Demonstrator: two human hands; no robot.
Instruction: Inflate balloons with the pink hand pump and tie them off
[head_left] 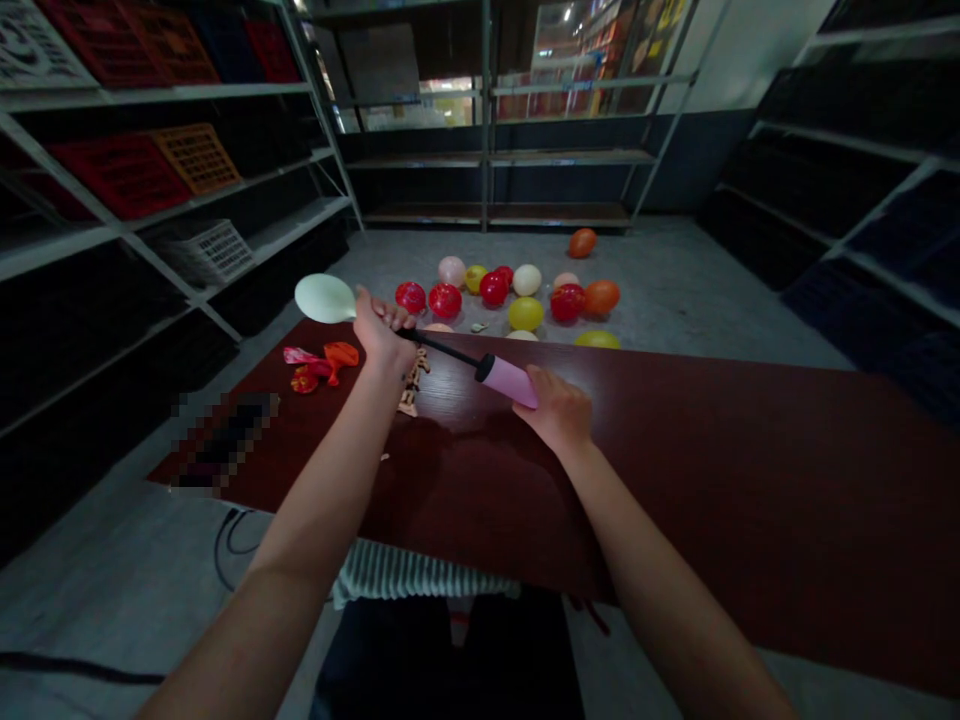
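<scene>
Above the table I hold a hand balloon pump with a pink barrel and a thin black rod. My right hand is closed around the barrel's near end. At the other end, my left hand is wrapped around the pump, its fingers covering the grip and nozzle. A pale, partly filled balloon sticks out to the left of that hand, its neck hidden in the fingers. The rod shows between barrel and left hand, so the pump is drawn out.
Limp red and orange balloons lie on the brown table, with small tan pieces near my left wrist. A blurred-out dark object is at the left edge. Several inflated balloons rest on the floor beyond. Shelves with crates stand left.
</scene>
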